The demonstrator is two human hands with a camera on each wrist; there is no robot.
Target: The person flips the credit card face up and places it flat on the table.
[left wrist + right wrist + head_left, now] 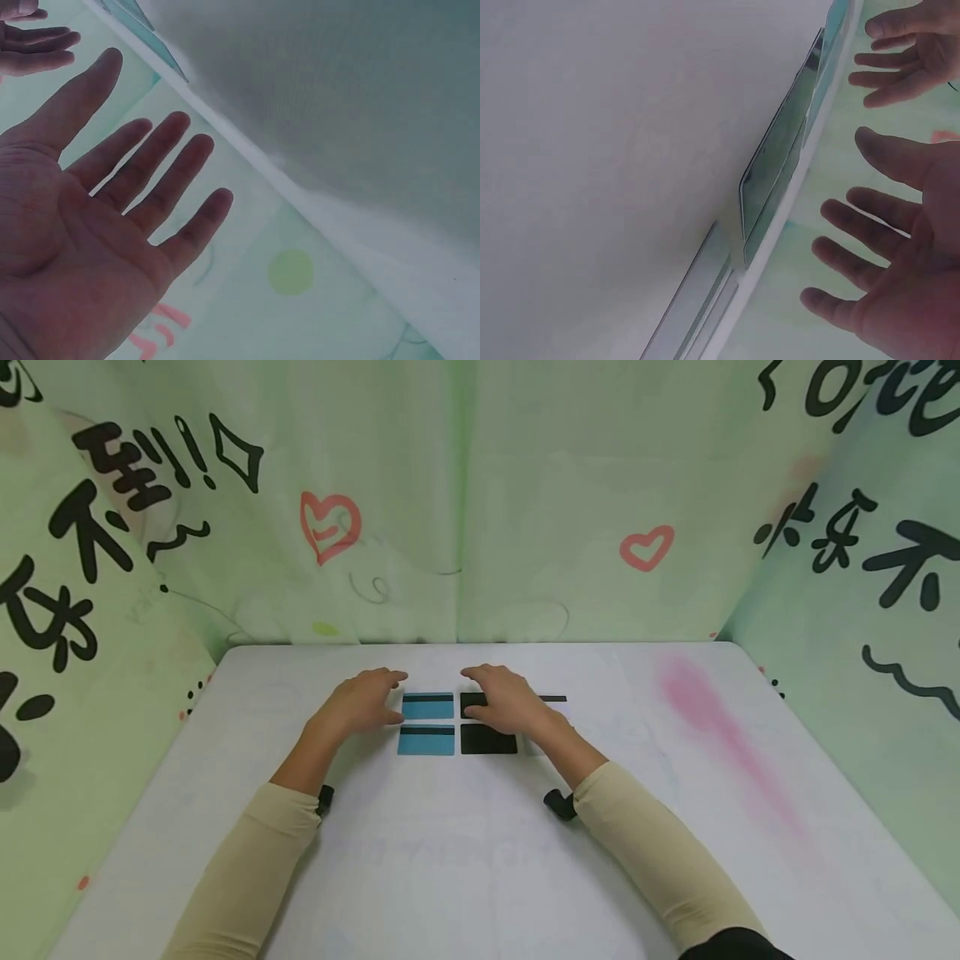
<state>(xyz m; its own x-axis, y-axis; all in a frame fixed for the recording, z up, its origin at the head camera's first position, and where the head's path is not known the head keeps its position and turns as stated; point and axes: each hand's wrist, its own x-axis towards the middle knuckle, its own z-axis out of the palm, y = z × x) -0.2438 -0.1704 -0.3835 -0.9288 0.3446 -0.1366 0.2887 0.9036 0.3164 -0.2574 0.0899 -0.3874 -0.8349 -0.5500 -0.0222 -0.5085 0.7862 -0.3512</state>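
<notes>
Two blue cards with dark stripes, an upper one [427,708] and a lower one [426,744], lie flat on the white table in the head view. To their right are a lower black card [488,742] and an upper black card [472,699], the latter partly covered by my right hand [508,702]. That hand hovers with spread fingers. Behind it shows part of a pale card with a dark stripe [555,699]; a lower pale card [534,750] is mostly hidden by the forearm. My left hand [363,702] is beside the blue cards, fingers extended, holding nothing.
The white table [465,877] carries a pink smear [705,710] on the right. Green cloth [525,485] with black writing and red hearts encloses the back and both sides. Dark wrist-worn devices jut out below both wrists, the right one [559,804] more visibly.
</notes>
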